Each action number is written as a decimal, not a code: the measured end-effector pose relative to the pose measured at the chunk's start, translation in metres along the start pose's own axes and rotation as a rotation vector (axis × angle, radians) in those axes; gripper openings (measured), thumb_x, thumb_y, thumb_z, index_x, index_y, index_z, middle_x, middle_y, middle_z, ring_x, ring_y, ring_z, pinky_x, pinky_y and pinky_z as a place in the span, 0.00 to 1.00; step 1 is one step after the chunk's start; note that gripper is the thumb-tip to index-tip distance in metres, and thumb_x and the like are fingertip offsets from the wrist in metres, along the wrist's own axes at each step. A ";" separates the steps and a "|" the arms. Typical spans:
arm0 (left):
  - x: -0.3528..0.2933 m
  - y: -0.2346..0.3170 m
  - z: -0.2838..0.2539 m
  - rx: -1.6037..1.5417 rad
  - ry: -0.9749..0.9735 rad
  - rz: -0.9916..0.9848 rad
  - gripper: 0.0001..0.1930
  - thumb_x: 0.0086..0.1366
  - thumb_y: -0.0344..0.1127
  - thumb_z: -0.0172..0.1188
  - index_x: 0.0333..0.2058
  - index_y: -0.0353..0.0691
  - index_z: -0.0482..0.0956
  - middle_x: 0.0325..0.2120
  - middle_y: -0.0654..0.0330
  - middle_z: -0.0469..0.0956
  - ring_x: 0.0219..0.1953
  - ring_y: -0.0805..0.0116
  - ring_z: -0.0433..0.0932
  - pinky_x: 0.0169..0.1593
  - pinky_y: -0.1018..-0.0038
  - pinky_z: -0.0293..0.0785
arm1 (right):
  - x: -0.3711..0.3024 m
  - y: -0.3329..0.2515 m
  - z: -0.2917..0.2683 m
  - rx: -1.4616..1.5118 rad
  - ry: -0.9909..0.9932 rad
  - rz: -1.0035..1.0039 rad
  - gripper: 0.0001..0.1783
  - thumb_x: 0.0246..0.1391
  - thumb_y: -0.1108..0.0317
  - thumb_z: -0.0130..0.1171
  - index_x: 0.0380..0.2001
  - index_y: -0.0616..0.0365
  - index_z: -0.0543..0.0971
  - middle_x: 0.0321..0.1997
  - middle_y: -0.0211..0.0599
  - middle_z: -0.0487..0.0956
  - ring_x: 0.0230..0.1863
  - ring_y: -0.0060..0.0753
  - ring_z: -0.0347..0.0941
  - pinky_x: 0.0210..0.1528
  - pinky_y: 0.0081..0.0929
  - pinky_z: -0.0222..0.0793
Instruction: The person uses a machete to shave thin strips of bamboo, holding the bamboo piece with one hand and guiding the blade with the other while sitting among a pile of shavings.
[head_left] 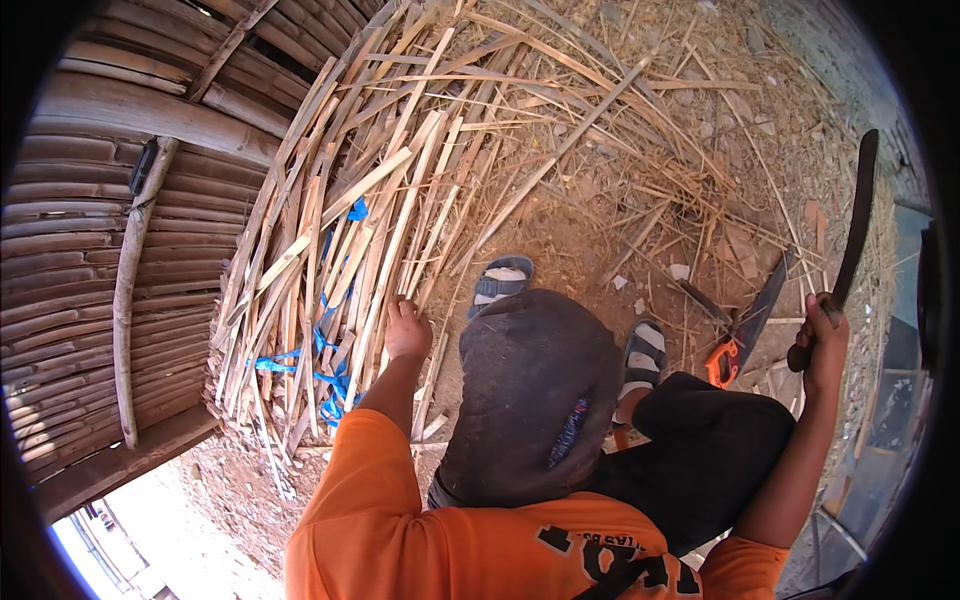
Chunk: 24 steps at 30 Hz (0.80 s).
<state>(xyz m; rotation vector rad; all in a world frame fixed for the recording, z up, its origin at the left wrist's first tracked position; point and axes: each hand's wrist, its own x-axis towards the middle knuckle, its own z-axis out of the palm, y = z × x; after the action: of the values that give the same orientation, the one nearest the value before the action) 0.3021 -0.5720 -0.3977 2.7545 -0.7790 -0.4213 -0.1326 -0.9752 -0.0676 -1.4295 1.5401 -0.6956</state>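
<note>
A large heap of split bamboo strips (300,245) lies on the ground to my left, with blue plastic ties (335,385) tangled among them. At the heap's right edge is my left hand (408,330), its fingers curled at a pale bamboo strip (393,262); the fingertips are partly hidden. Out to the right, my right hand (826,336) is closed around a machete (858,215). Its long dark blade points up and away, and the handle's end sticks out below the fist.
A handsaw with an orange handle (722,362) lies on the ground beside my right foot, near a dark blade-like piece (705,300). Loose strips and straw (640,150) litter the dirt ahead. A bamboo slat wall (130,250) stands left; grey panels (895,410) stand right.
</note>
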 end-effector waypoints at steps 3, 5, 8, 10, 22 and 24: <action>-0.003 0.002 -0.018 -0.005 -0.126 -0.167 0.17 0.68 0.44 0.54 0.52 0.46 0.68 0.47 0.41 0.79 0.40 0.37 0.80 0.43 0.45 0.75 | -0.001 0.001 0.000 0.023 0.004 -0.012 0.13 0.59 0.59 0.66 0.36 0.54 0.74 0.19 0.21 0.64 0.19 0.16 0.61 0.24 0.19 0.57; -0.010 -0.008 -0.019 -0.017 -0.032 -0.102 0.18 0.70 0.47 0.53 0.53 0.47 0.67 0.35 0.40 0.82 0.37 0.34 0.80 0.41 0.43 0.75 | -0.002 -0.002 0.001 0.008 0.007 -0.010 0.13 0.59 0.60 0.66 0.36 0.54 0.74 0.19 0.21 0.65 0.19 0.16 0.61 0.24 0.19 0.57; -0.017 -0.017 -0.023 -0.022 -0.059 -0.096 0.20 0.70 0.49 0.54 0.54 0.48 0.67 0.34 0.40 0.82 0.36 0.34 0.81 0.41 0.44 0.75 | -0.001 0.000 -0.003 0.010 -0.010 -0.019 0.13 0.59 0.60 0.66 0.36 0.54 0.75 0.19 0.21 0.65 0.19 0.16 0.61 0.24 0.19 0.57; -0.018 -0.023 -0.019 -0.027 -0.065 -0.071 0.21 0.70 0.51 0.55 0.56 0.49 0.67 0.32 0.40 0.82 0.35 0.34 0.80 0.42 0.44 0.75 | -0.001 0.002 -0.004 0.011 -0.017 -0.024 0.13 0.59 0.60 0.66 0.36 0.54 0.75 0.19 0.21 0.65 0.19 0.16 0.61 0.24 0.19 0.57; 0.043 0.017 -0.020 0.056 -0.191 0.259 0.24 0.69 0.48 0.56 0.60 0.46 0.71 0.59 0.50 0.71 0.61 0.48 0.70 0.63 0.58 0.68 | -0.002 0.002 -0.004 0.007 0.003 -0.005 0.13 0.59 0.59 0.66 0.34 0.53 0.74 0.19 0.21 0.65 0.19 0.16 0.61 0.24 0.19 0.57; 0.056 0.025 -0.017 0.059 -0.268 0.238 0.30 0.68 0.48 0.56 0.66 0.46 0.63 0.66 0.50 0.62 0.68 0.48 0.61 0.69 0.56 0.61 | -0.002 0.000 -0.003 -0.003 0.007 -0.002 0.13 0.59 0.59 0.66 0.34 0.53 0.74 0.19 0.21 0.65 0.19 0.16 0.61 0.24 0.19 0.57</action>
<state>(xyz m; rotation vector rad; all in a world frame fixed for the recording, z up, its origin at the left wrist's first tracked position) 0.3419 -0.6200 -0.3859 2.6449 -1.1855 -0.7368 -0.1356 -0.9733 -0.0661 -1.4330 1.5455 -0.7001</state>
